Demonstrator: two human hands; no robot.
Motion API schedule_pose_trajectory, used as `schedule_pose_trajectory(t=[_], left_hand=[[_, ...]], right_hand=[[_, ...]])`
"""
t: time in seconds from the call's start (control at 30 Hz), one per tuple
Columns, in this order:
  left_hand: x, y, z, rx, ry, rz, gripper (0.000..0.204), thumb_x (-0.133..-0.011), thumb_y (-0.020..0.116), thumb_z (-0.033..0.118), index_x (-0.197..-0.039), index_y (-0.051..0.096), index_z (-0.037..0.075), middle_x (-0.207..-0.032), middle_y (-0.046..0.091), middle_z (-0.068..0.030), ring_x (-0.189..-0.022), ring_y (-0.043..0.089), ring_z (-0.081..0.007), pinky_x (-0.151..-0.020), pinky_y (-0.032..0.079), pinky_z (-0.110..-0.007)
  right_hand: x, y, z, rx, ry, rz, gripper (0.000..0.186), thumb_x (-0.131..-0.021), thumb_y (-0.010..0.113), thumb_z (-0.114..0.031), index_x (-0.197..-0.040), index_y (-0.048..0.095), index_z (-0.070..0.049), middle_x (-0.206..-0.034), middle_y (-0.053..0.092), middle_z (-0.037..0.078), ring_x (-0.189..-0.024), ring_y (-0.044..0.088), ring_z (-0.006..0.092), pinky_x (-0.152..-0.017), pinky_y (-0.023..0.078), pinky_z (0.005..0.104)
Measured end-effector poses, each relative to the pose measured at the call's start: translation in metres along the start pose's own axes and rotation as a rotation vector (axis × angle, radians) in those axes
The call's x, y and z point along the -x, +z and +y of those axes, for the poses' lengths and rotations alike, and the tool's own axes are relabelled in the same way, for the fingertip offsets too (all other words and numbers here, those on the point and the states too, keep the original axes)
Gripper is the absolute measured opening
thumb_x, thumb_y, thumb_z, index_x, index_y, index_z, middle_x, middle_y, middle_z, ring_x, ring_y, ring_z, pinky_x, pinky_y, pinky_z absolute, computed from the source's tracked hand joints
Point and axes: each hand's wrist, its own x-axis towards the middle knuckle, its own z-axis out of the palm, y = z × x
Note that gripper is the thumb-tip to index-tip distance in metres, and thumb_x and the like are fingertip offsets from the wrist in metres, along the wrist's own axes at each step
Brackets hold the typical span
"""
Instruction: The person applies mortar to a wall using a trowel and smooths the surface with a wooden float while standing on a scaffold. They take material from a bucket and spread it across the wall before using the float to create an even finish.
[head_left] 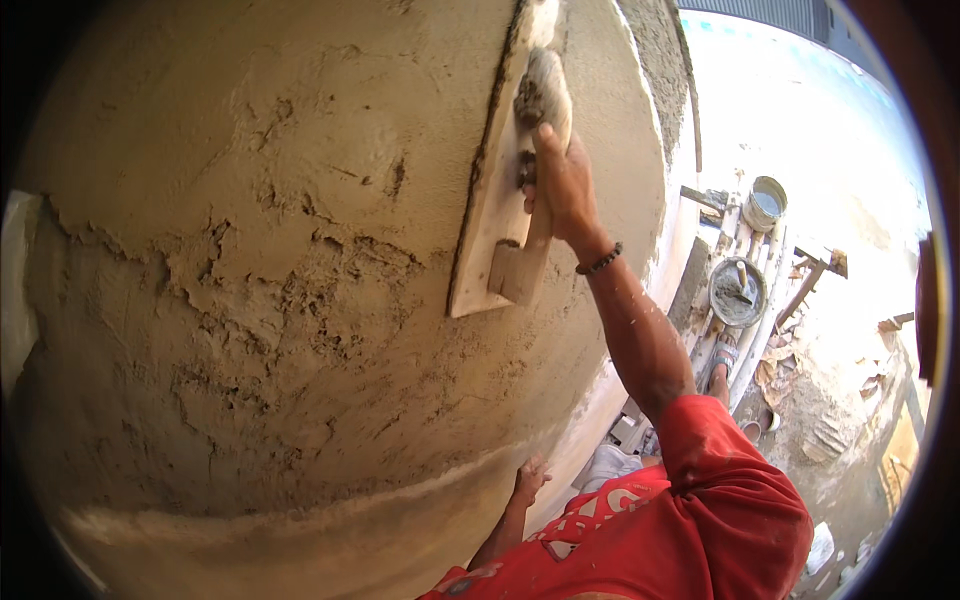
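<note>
My right hand (562, 180) grips the handle of a wooden plastering float (495, 215) and presses its flat face against the wall (250, 250). The wall is covered in wet brown plaster, smooth near the top and rough and cracked across the middle. A dark bead bracelet sits on my right wrist. My left hand (528, 478) rests flat against the lower wall with fingers spread, holding nothing. I wear a red shirt.
Far below on the right stand a grey pan of mortar with a trowel in it (737, 292) and a white bucket (766, 202). Wooden poles and planks (752, 330) run beneath my sandalled foot (722, 355). Rubble lies on the sunlit ground.
</note>
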Motion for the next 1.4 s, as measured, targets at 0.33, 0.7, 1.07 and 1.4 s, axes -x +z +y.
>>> schedule_pose_trajectory(t=[0.33,0.7,1.07,1.4], left_hand=[[0.017,0.004,-0.044,0.019,-0.118,-0.028,0.063,-0.087,0.065,0.026,-0.14,0.044,0.002,-0.111,0.066,-0.0162,-0.074,0.068,-0.0224,-0.057,0.047,-0.031],[-0.025,-0.01,-0.009,-0.081,0.121,0.097,0.05,-0.087,0.067,0.027,-0.127,0.054,0.001,-0.109,0.067,-0.0114,-0.073,0.067,-0.0202,-0.069,0.055,-0.034],[0.004,0.029,0.013,-0.114,-0.07,-0.039,0.063,-0.087,0.065,0.028,-0.142,0.043,0.008,-0.114,0.066,-0.0108,-0.078,0.068,-0.0222,-0.071,0.051,-0.036],[0.001,0.031,0.02,-0.067,-0.181,-0.004,0.046,-0.095,0.051,0.02,-0.141,0.046,0.017,-0.113,0.067,-0.0044,-0.075,0.067,-0.017,-0.063,0.049,-0.03]], right_hand=[[0.11,0.047,0.009,0.25,-0.059,-0.272,0.051,-0.095,0.054,-0.027,-0.13,0.034,0.004,-0.078,0.061,0.016,-0.053,0.061,0.0167,-0.044,0.049,0.032],[0.176,-0.039,0.118,0.668,-0.19,-0.445,0.063,-0.087,0.064,-0.02,-0.137,0.033,0.0,-0.103,0.061,0.031,-0.092,0.06,0.0503,-0.078,0.05,0.0522],[0.028,0.036,-0.039,0.697,-0.486,-0.375,0.053,-0.09,0.063,-0.016,-0.134,0.038,0.0,-0.09,0.067,0.025,-0.075,0.069,0.0354,-0.065,0.058,0.0442],[-0.011,-0.07,0.03,0.782,-0.398,-0.356,0.054,-0.085,0.065,-0.023,-0.13,0.042,-0.004,-0.086,0.065,0.026,-0.082,0.065,0.0444,-0.071,0.05,0.0489]])
